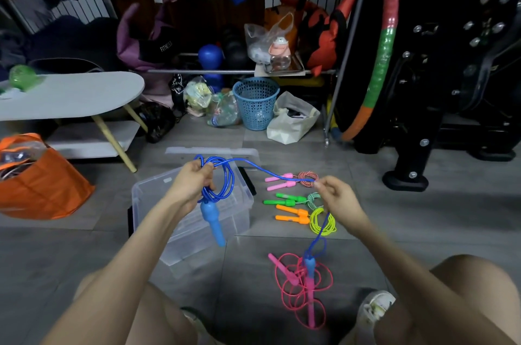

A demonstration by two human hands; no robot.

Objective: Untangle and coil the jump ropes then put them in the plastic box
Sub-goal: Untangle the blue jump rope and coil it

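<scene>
My left hand point(194, 182) grips several coils of the blue jump rope point(225, 179) above the clear plastic box point(239, 220); one blue handle point(214, 222) hangs below the hand. The rope runs right to my right hand point(337, 198), which pinches it, then drops to the other blue handle point(309, 264) on the floor. That handle lies on a loose pink rope point(306, 288). Three coiled ropes lie right of the box: one with pink handles point(279, 181), one with green handles point(284, 199), one with orange handles point(290, 215).
The box's lid point(211, 150) lies behind the box. An orange bag point(42, 184) stands at the left, a low white table point(70, 93) behind it. A blue basket point(255, 102) and bags line the back. Black exercise equipment point(451, 91) stands at the right. My knees frame the bottom.
</scene>
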